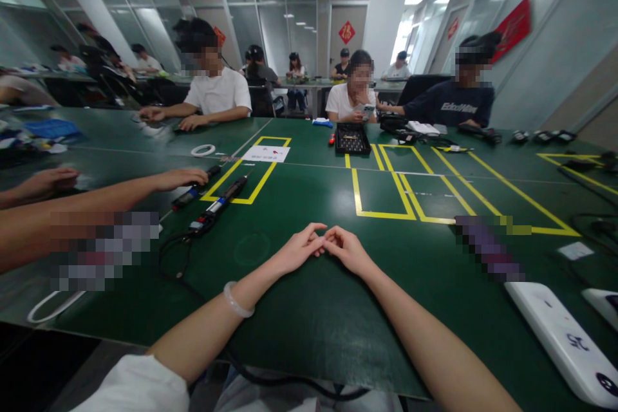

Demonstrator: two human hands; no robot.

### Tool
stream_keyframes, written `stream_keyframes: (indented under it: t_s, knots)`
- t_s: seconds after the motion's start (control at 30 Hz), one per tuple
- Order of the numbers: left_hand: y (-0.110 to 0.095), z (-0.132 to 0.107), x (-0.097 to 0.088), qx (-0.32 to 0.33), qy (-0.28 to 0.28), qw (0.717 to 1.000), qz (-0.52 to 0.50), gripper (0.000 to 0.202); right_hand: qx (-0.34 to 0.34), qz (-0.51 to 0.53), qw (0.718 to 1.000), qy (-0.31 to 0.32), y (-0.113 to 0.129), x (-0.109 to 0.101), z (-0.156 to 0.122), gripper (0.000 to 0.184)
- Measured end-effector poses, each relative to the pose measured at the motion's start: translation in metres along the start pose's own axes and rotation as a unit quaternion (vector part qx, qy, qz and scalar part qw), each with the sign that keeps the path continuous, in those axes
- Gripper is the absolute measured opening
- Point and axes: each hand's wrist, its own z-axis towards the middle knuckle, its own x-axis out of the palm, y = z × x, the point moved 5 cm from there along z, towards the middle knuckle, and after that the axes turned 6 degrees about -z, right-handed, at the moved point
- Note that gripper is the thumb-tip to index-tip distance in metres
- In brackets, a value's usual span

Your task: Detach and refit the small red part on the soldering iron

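My left hand (pixel 305 248) and my right hand (pixel 346 247) meet over the green table (pixel 299 322), fingertips touching. Both have bent, loosely closed fingers, and I see nothing held in either. A pale bangle (pixel 237 301) circles my left wrist. To the left of my hands lies a black electric screwdriver (pixel 221 205) with a cable, its tip pointing away from me. Beside it is a second electric screwdriver (pixel 189 196), and a neighbour's hand (pixel 186 178) reaches over its far end.
Yellow tape outlines (pixel 386 214) mark the table. Ahead are a black tray (pixel 353 140) of small parts and a paper sheet (pixel 266 153). A white power bank-like device (pixel 562 341) lies at right, by a blurred phone-shaped object (pixel 488 248). Several people sit opposite.
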Motion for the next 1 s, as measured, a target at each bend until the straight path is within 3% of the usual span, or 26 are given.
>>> stream_keyframes:
  t_s: [0.13,0.33,0.57,0.8,0.9,1.0]
  knots:
    - [-0.010,-0.004,0.002,0.048,0.013,0.998,0.048,0.036,0.020,-0.004,1.000,-0.005,-0.003,-0.004,0.001,0.032]
    - [-0.016,-0.005,0.006,0.060,0.015,0.995,0.079,0.035,0.026,0.029,0.999,0.019,-0.001,-0.004,0.001,0.036]
    - [-0.024,-0.008,-0.005,0.089,-0.056,0.977,0.185,0.019,0.030,0.074,0.997,-0.002,-0.007,-0.004,0.003,0.034]
    - [-0.025,-0.008,-0.007,0.073,-0.042,0.971,0.225,0.027,0.022,0.085,0.996,0.001,-0.006,-0.004,0.001,0.034]
    - [-0.032,-0.009,-0.030,0.074,-0.058,0.961,0.259,0.037,0.026,0.076,0.997,0.002,-0.006,-0.004,0.001,0.033]
    - [-0.029,-0.017,-0.083,0.044,-0.124,0.938,0.322,0.050,0.026,0.082,0.996,0.002,-0.006,-0.002,0.001,0.033]
